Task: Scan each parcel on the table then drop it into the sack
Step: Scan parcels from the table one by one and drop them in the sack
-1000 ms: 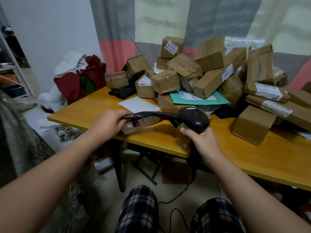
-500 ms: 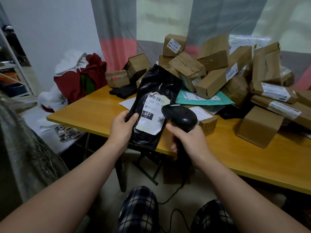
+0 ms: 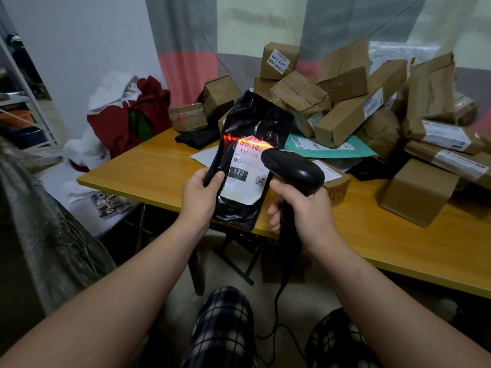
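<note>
Though the head view is the only one and its edges blur, the main items read clearly.

Head view, hidden or cut off:
- Label: white, on the parcel's face. Its right edge is covered by the scanner head, and the small print is illegible apart from "122".
- Left hand: the thumb lies on the parcel's front left edge; the fingers are out of sight behind it.
- Scanner: black; the handle is mostly buried in the right hand, which is wrapped round it. The cable drops between the knees.
- Grey woven mass: cut off by the left border, possibly the sack.
- Cardboard boxes: heaped at the far side of the table, many half covered by others.

Head view, position:
- Black parcel: held upright over the table's near edge and pinched at its lower left, so most of the bag stands above the grip. A red scan line crosses the barcode, just ahead of the scanner head.
</note>
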